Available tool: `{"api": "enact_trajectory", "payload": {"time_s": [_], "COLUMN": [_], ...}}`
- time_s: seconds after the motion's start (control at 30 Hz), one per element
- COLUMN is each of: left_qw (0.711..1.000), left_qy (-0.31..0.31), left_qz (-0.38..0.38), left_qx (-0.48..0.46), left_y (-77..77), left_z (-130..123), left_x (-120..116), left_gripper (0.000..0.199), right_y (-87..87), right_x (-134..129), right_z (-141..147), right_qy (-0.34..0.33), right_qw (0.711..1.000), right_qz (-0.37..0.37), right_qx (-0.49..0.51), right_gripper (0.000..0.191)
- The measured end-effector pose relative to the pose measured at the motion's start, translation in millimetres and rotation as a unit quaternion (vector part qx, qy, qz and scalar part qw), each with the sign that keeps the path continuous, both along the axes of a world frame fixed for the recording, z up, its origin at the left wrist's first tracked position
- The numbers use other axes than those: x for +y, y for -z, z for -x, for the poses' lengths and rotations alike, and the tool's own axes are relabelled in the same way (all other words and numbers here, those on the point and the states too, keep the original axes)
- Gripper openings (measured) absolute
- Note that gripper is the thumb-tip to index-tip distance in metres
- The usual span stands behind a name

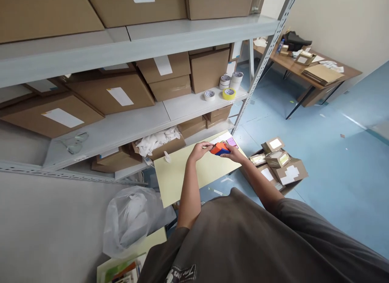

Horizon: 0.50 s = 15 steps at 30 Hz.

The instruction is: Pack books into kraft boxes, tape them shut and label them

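Note:
Above the pale yellow tabletop (176, 173), a small orange-and-blue object (220, 148) is between my two hands; its exact kind is too small to tell. My right hand (234, 152) is wrapped round its right end. At its left end, my left hand (199, 151) has its fingers pinched together against the tip, where a small dark part shows. A purple-and-white printed sheet (231, 142) lies on the tabletop just behind my right hand. Farther left on the same top is a small white piece (167, 156).
Grey metal shelving (194, 112) with cardboard boxes rises in front. Tape rolls (228, 94) and glasses (75, 143) lie on its middle shelf. Small boxes (278, 158) are stacked at right. A plastic bag (130, 218) sits at left. A brown desk (349, 72) stands far right.

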<state>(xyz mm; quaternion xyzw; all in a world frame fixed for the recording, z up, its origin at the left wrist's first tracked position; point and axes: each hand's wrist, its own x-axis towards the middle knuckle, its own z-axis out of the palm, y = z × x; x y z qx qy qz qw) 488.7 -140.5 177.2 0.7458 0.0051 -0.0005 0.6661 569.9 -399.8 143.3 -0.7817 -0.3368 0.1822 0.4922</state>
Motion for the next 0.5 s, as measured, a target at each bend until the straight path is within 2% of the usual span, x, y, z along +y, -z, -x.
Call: {"api": "enact_trajectory", "payload": {"time_s": [0.1, 0.2, 0.37, 0.5], "left_qw": [0.999, 0.999, 1.000, 0.999], "left_qy": [-0.005, -0.017, 0.000, -0.022], "left_qz": [-0.015, -0.012, 0.013, 0.010], "left_qx": [-0.030, -0.039, -0.025, -0.025], "left_y": [-21.1, -32.2, -40.7, -41.2], "left_z": [7.0, 17.0, 26.5, 16.6], "left_x": [19.4, 34.9, 57.5, 65.9], "left_gripper": [0.038, 0.040, 0.042, 0.041], "right_y": [-21.3, -34.4, -41.9, -42.9], "right_x": [18.3, 36.4, 60.7, 72.8], "right_z": [3.8, 9.5, 12.7, -1.0], "right_qy": [-0.010, -0.028, -0.041, -0.042], "right_qw": [1.000, 1.000, 0.999, 0.999], "right_qz": [0.006, -0.003, -0.026, -0.018], "right_qx": [0.000, 0.012, 0.019, 0.028], "right_gripper": [0.066, 0.063, 0.056, 0.057]}}
